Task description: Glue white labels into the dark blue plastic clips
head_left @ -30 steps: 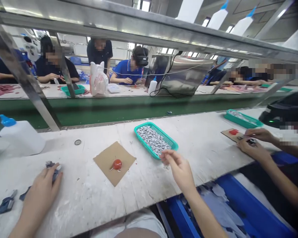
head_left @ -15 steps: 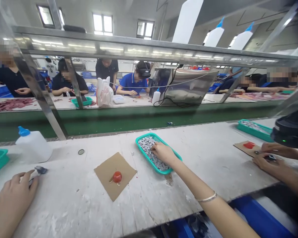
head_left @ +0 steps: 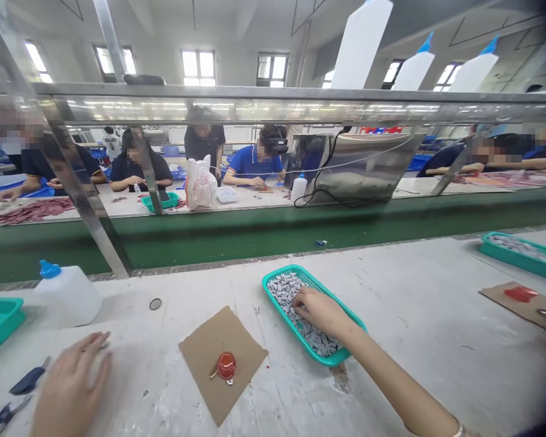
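My right hand (head_left: 321, 309) reaches into a green plastic basket (head_left: 359, 325) of small grey pieces (head_left: 284, 288), its thumb and fingers closed at the tips among them. Whether a piece is between the fingertips I cannot make out. On the left, my left hand (head_left: 75, 379) hovers low over the table, fingers stretched and apart, slightly blurred. Beside it lie a dark-handled tool (head_left: 30, 379) and another dark metal tool (head_left: 2, 419), partly cut off. Between my hands, a brown cardboard square (head_left: 222, 334) bears a glossy red domed piece (head_left: 226, 365) with small metal bits at its edge.
A white bottle with blue cap (head_left: 70, 294) and a green tray (head_left: 2, 328) stand at left. A bottle cap (head_left: 155, 303) lies nearby. At right are another basket (head_left: 523, 258) and cardboard (head_left: 505, 297). A metal shelf (head_left: 255, 109) spans overhead; co-workers sit across.
My left hand has opened and shifted right; the white-and-dark item at its fingers no longer shows there. My right hand stays in the basket. The view has turned left and slightly up.
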